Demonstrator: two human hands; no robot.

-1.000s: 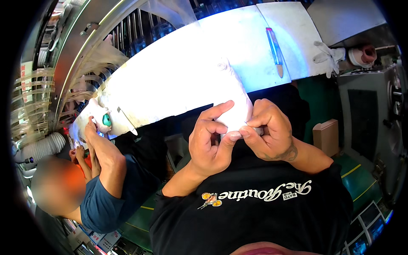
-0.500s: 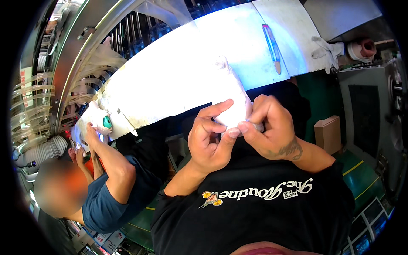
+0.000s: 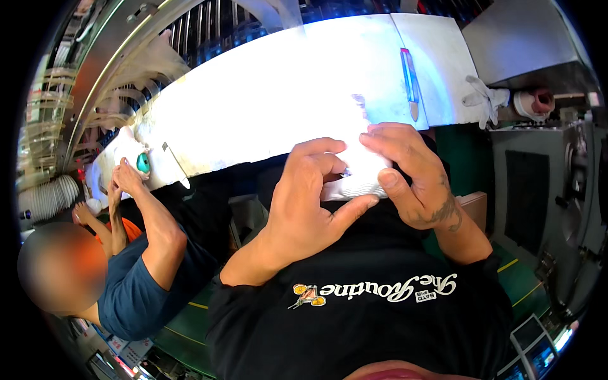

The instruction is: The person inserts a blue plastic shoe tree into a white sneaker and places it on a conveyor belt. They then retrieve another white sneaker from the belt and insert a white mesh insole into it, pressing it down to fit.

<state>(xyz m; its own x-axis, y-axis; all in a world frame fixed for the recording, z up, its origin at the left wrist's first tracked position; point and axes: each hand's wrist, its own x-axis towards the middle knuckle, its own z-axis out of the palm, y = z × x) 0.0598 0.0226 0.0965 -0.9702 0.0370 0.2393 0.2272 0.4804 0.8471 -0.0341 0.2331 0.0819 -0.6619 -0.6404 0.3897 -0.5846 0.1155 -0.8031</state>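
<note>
White fabric piece [image 3: 358,180] was pinched between closed fingers of left hand [image 3: 304,202] and right hand [image 3: 408,171], above bright tabletop [image 3: 266,107].

Textile or garment factory floor, production line.

A long, brightly lit white inspection table [image 3: 266,95] ran across the upper frame, with curved steel machine rails [image 3: 107,69] and rows of white fabric pieces [image 3: 149,60] at upper left. A grey machine cabinet [image 3: 544,190] stood at right, beside a roll of tape [image 3: 535,101] and a white work glove [image 3: 484,101]. A co-worker [image 3: 145,278] worked at lower left, over green flooring [image 3: 519,278].
</note>
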